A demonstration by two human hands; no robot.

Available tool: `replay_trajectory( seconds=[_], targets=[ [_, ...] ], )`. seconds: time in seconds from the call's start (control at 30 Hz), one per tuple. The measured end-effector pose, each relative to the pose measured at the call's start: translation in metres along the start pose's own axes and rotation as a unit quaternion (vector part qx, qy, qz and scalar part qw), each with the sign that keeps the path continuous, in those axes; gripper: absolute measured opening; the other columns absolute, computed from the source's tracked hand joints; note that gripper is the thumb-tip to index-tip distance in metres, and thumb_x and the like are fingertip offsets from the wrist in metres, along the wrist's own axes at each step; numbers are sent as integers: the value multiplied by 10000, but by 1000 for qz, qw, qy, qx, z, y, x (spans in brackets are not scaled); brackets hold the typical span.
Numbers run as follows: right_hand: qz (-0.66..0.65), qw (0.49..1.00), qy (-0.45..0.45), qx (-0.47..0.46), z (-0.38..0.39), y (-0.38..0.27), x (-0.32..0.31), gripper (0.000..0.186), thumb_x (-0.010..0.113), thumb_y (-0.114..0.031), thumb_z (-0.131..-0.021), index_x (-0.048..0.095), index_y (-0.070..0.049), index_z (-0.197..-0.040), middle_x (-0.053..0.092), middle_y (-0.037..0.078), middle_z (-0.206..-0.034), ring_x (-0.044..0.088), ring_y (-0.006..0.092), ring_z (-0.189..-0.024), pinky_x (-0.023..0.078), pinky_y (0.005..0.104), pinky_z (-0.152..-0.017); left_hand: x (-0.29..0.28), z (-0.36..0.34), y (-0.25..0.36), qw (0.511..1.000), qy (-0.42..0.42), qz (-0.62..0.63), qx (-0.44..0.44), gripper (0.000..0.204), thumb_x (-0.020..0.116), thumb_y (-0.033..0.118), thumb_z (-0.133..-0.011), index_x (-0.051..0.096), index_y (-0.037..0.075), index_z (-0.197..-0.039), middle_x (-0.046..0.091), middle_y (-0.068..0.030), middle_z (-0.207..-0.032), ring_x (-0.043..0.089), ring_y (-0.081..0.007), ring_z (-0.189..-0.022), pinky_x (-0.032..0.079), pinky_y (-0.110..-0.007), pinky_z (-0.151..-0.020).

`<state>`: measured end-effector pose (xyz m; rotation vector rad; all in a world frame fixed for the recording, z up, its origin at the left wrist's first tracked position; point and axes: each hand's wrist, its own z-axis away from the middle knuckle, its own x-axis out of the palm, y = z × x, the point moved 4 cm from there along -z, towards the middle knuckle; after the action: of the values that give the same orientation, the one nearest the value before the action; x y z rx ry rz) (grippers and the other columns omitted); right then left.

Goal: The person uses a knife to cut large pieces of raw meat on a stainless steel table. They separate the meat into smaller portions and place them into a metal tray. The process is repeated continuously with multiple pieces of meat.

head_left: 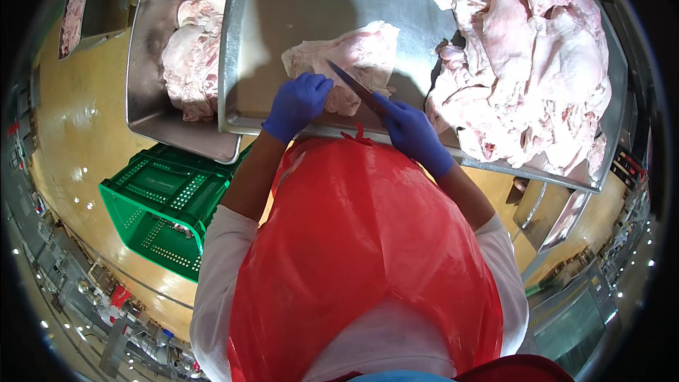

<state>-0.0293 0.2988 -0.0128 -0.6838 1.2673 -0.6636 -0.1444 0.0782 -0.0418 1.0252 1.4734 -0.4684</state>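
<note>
A pale, flat piece of raw meat (361,53) with skin and fat lies on the steel table (304,0) in front of me. My left hand (298,105), in a blue glove, is closed at the near left edge of this piece, its fingers curled on the meat. In my blue-gloved right hand (414,133) is a knife (353,85), gripped by its handle. Its dark blade points up and left across the meat. Whether the edge is cutting in, I cannot tell.
A large heap of raw meat (527,64) covers the table's right side. Left of the table stands a steel tub (148,92) with more meat. Below it is a green perforated crate (159,187) on the yellow floor (67,141). Another meat bin (106,3) stands far left.
</note>
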Motion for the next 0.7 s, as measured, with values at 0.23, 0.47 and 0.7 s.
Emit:
replay_trajectory(
  seconds=[0.23, 0.47, 0.7],
  targets=[
    [37, 986, -48, -156, -122, -3, 55, 472, 596, -130, -973, 563, -147, -1443, 700, 215, -895, 697, 383, -794, 551, 454, -731, -5, 15, 3, 998, 23, -47, 33, 236, 661, 105, -820, 717, 108, -1049, 681, -37, -955, 667, -230, -874, 561, -381, -669],
    [88, 968, -96, -213, 4, -20, -49, 432, 616, -106, -958, 630, -137, -1388, 702, 218, -897, 683, 343, -746, 543, 411, -714, -23, 39, -22, 991, 79, 65, -88, 208, 669, 151, -854, 689, 94, -1053, 672, -69, -981, 658, -289, -910, 562, -416, -757],
    [24, 995, -82, 47, 82, 40, -62, 496, 607, -57, -921, 608, -132, -1411, 716, 160, -843, 698, 306, -726, 562, 394, -714, -26, 16, 21, 983, 112, 122, -73, 183, 707, 166, -860, 716, 91, -1027, 674, -108, -996, 661, -324, -901, 554, -440, -790]
  ],
)
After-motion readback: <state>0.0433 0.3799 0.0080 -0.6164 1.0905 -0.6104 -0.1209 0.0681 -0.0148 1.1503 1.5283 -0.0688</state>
